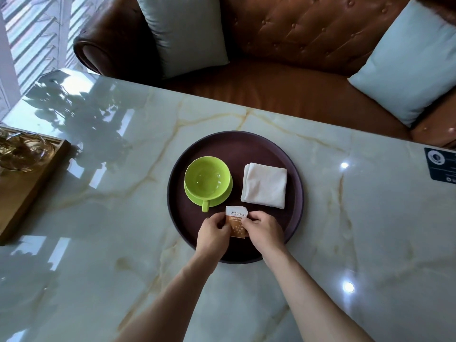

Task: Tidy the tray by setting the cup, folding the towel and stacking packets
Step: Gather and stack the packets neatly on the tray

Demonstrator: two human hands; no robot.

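You've got both hands on the packets at the near edge of the tray.

Your left hand (214, 228) and right hand (262, 227) have fingers clamped on the white-and-orange paper sugar packets (237, 223) over the round dark-purple tray (294, 183) on the marble table (345, 230) (lime-green ceramic cup (206, 177) on its saucer, folded white cloth towel (264, 185) beside it).

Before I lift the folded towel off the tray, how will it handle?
The towel is probably floppy: its layered edges look soft and slightly uneven, so the fold may fall open if lifted by one corner. It looks thin and likely light. It lies flat on the tray, apart from the cup, so sliding it should not disturb anything.
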